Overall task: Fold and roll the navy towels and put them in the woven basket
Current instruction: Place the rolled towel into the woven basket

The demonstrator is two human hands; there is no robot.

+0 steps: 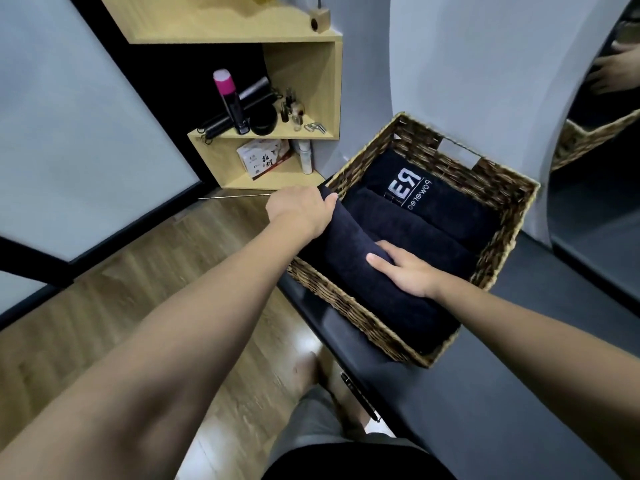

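Below, dark counter (485, 410) (woven basket (349, 306) on it), wood floor (138, 289), shelf (277, 131)

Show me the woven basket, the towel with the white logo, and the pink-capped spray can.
woven basket (349, 308): head view, near wicker wall.
towel with the white logo (446, 206): head view, navy cloth beside the lettering.
pink-capped spray can (235, 109): head view, black body.

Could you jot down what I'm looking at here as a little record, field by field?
Place: dark counter beside a wooden shelf
Container: woven basket on the counter
Contents: three rolled navy towels; the farthest one shows white lettering
Nearest towel: lies along the basket's near side
Left hand: grips the nearest towel's far end
Right hand: fingers flat on top of it
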